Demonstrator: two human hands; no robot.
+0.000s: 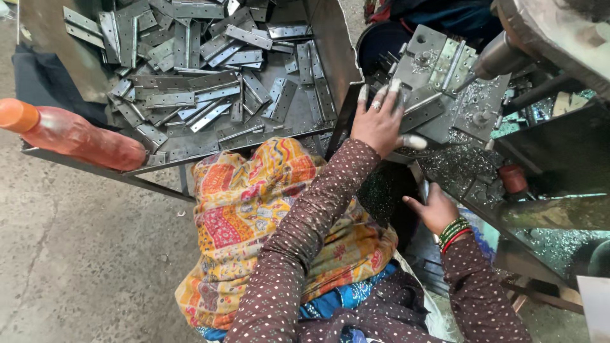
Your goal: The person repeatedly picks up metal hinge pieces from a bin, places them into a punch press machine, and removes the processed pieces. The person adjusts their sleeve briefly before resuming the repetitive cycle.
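Head view, left hand: the left hand [379, 121] is being pressed flat, fingers spread wide, onto a metal hinge [420, 107] lying on the machine's jig plate [427, 58]. Nothing is being gripped, it's just being held down. Fingertips look taped in white, and a ring is being worn.

Head view, right hand: the right hand [436, 209] is being kept lower down, beside the edge of the machine table [467, 184]. Whether anything is being held there can't be told, since the fingers are curled away from the camera. Green and red bangles are being worn on that wrist.

Hinge spot: it's sitting on the jig, just left of the drill spindle [499, 58], with metal shavings scattered all around it.

Other stuff: a big tray [330, 44] of loose hinges [203, 70] is being kept upper left, and an orange bottle [70, 134] is lying on its near rim. A patterned cloth [254, 209] is draped over the lap.
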